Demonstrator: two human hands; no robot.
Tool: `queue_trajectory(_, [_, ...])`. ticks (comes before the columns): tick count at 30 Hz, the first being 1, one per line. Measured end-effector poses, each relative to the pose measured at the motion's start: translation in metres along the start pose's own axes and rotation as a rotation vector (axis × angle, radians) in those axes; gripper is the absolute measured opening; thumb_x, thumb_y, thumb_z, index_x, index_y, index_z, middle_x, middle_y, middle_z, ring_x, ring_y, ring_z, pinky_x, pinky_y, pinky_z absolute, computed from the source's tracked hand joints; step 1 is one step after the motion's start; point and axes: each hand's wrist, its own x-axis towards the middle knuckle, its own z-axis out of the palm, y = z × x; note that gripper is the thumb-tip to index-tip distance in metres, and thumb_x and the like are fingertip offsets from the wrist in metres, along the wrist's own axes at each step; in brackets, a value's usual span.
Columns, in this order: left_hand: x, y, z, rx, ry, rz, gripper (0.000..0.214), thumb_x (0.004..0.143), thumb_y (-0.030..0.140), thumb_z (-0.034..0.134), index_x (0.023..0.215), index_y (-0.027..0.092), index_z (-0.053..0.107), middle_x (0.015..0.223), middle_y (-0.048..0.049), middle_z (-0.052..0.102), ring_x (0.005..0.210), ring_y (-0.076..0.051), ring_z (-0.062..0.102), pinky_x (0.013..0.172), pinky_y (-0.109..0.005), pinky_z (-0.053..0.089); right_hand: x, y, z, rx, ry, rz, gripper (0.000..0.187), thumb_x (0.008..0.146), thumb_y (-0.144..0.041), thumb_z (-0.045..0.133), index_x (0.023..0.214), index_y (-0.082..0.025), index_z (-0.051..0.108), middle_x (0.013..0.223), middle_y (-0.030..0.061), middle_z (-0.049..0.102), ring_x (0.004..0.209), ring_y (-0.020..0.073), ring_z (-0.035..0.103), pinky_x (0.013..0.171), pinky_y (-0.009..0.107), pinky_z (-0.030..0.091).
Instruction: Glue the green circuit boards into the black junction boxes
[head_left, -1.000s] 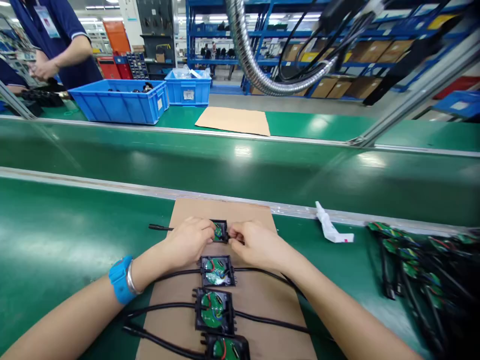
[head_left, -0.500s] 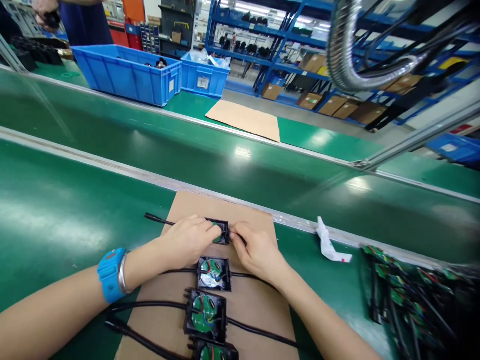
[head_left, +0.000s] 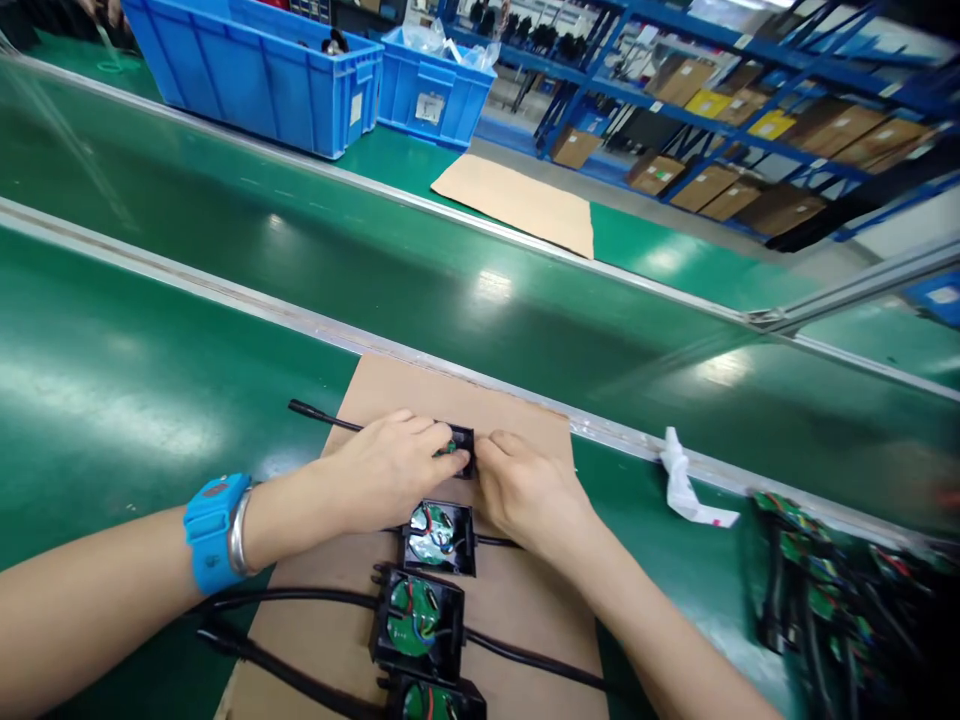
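At the far end of a cardboard sheet [head_left: 352,575], my left hand [head_left: 401,465] grips a small open black plastic housing [head_left: 466,440], its fingers over the green circuit board inside. A black cable [head_left: 322,412] with a thicker tip leaves that housing on the left. My right hand [head_left: 529,490] pinches at the housing's right side, where the cable is hidden by my fingers. Nearer me lie more open housings in a column: a second housing [head_left: 439,538], a third housing [head_left: 420,625] and a partly cut-off one [head_left: 435,695], each with a round green board and coloured wires.
A pile of wired circuit boards [head_left: 832,590] lies at right, beside a crumpled white strip [head_left: 682,485]. Beyond the metal rail [head_left: 300,325] runs a green belt surface [head_left: 375,265]. Blue bins [head_left: 255,85] and flat cardboard [head_left: 517,200] lie across it. A person's hand [head_left: 105,12] shows top left.
The camera view has tilted down, so the bins and shelves sit higher. My right hand's fingers have closed in more, covering the cable that showed between them. My left hand stays on the far housing.
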Motion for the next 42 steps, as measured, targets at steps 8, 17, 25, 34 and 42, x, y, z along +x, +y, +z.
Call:
queue_trajectory(8, [0.004,-0.001,-0.003,-0.084,-0.065,-0.070,0.046,0.076,0.010,0.052,0.121,0.020,0.059,0.104,-0.0081,0.056,0.097,-0.024,0.052,0.078,-0.035,0.040,-0.007,0.005,0.020,0.146,0.277,-0.053,0.023,0.090,-0.012,0.039,0.080,-0.016,0.061,0.087,0.0107,0.060,0.081,0.0218,0.050,0.066,0.032,0.037])
queue_trajectory(17, [0.004,0.004,-0.002,-0.022,-0.082,-0.080,0.053,0.076,0.008,0.051,0.128,0.018,0.053,0.104,-0.0087,0.056,0.096,-0.024,0.052,0.080,-0.037,0.043,0.000,0.014,0.029,0.431,0.464,-0.129,0.016,0.090,-0.016,0.043,0.085,-0.017,0.059,0.081,0.0072,0.062,0.078,0.0191,0.052,0.073,0.033,0.045])
queue_trajectory(25, [-0.003,-0.008,-0.028,-0.238,0.058,-0.246,0.037,0.085,0.011,0.049,0.119,0.022,0.061,0.109,-0.0049,0.065,0.102,-0.021,0.057,0.090,-0.035,0.043,0.000,0.014,0.006,0.384,0.400,-0.146,0.015,0.085,-0.013,0.048,0.085,-0.016,0.062,0.081,0.0063,0.063,0.078,0.0189,0.053,0.074,0.034,0.045])
queue_trajectory(34, [-0.015,-0.038,-0.025,-0.301,0.068,-0.446,0.011,0.078,0.021,0.062,0.081,0.021,0.072,0.082,0.0001,0.071,0.076,-0.017,0.065,0.068,-0.024,0.047,0.007,-0.058,-0.012,0.089,0.208,-0.078,0.035,0.092,-0.020,0.042,0.116,-0.006,0.061,0.099,0.0163,0.059,0.093,0.0273,0.046,0.080,0.041,0.041])
queue_trajectory(42, [-0.010,-0.038,-0.021,-0.284,-0.012,-0.404,0.010,0.078,0.019,0.060,0.077,0.018,0.070,0.084,-0.0013,0.067,0.078,-0.017,0.062,0.072,-0.024,0.045,0.028,-0.073,-0.012,0.006,0.079,-0.159,0.036,0.093,-0.027,0.040,0.085,-0.009,0.071,0.094,0.0167,0.060,0.099,0.0297,0.044,0.083,0.043,0.035])
